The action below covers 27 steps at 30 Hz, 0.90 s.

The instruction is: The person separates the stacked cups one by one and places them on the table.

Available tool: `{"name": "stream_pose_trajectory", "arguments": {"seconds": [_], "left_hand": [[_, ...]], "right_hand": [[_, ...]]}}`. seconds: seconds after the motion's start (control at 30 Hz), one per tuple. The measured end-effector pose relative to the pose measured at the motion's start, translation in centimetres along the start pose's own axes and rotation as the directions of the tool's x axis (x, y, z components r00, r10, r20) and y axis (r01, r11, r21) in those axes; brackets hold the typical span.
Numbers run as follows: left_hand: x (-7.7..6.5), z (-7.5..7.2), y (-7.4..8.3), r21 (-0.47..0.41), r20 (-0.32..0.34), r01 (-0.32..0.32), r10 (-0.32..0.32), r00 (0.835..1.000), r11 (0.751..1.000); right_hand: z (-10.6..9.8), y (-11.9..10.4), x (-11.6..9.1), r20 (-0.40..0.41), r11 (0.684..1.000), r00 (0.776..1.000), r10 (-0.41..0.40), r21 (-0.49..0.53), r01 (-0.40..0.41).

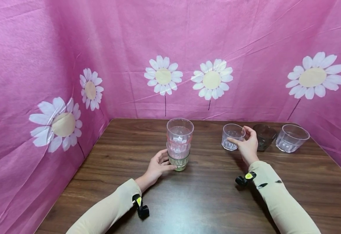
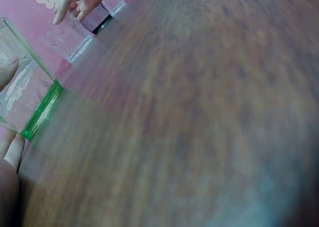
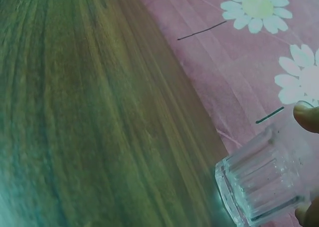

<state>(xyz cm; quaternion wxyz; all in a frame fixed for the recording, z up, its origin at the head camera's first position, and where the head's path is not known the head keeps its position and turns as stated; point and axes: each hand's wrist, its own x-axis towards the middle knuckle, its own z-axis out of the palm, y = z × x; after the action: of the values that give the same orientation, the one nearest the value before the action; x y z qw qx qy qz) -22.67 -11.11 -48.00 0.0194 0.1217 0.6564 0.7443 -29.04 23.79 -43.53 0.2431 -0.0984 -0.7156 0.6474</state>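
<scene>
A stack of nested clear plastic cups stands upright in the middle of the table, with a pink-tinted layer within it and a green-tinted cup at the bottom. My left hand holds the stack low down, thumb across the front of the green cup and fingers at its left side. Further right, my right hand grips a clear faceted cup at its right side. That cup is upright; in the right wrist view its base is close to the wood and the thumb lies near its rim.
To the right of my right hand stand a dark smoky cup and another clear cup in a row. The brown wooden table ends at a pink flowered cloth behind and on both sides.
</scene>
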Motion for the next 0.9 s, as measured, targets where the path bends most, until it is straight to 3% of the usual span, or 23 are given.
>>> {"name": "stream_pose_trajectory", "arguments": {"seconds": [0.4, 0.63, 0.9], "left_hand": [[0.0, 0.1, 0.2, 0.000, -0.006, 0.009, -0.009, 1.000, 1.000], [0.0, 0.0, 0.1, 0.007, -0.005, 0.007, -0.007, 1.000, 1.000], [0.1, 0.0, -0.1, 0.008, -0.003, 0.003, -0.003, 1.000, 1.000]], "right_hand": [[0.2, -0.9, -0.3, 0.025, 0.997, 0.999, -0.027, -0.072, 0.029], [0.1, -2.9, -0.9, -0.003, 0.982, 0.991, -0.137, -0.130, 0.136], [0.4, -5.8, -1.9, 0.061, 0.964, 0.969, -0.239, -0.108, 0.244]]}}
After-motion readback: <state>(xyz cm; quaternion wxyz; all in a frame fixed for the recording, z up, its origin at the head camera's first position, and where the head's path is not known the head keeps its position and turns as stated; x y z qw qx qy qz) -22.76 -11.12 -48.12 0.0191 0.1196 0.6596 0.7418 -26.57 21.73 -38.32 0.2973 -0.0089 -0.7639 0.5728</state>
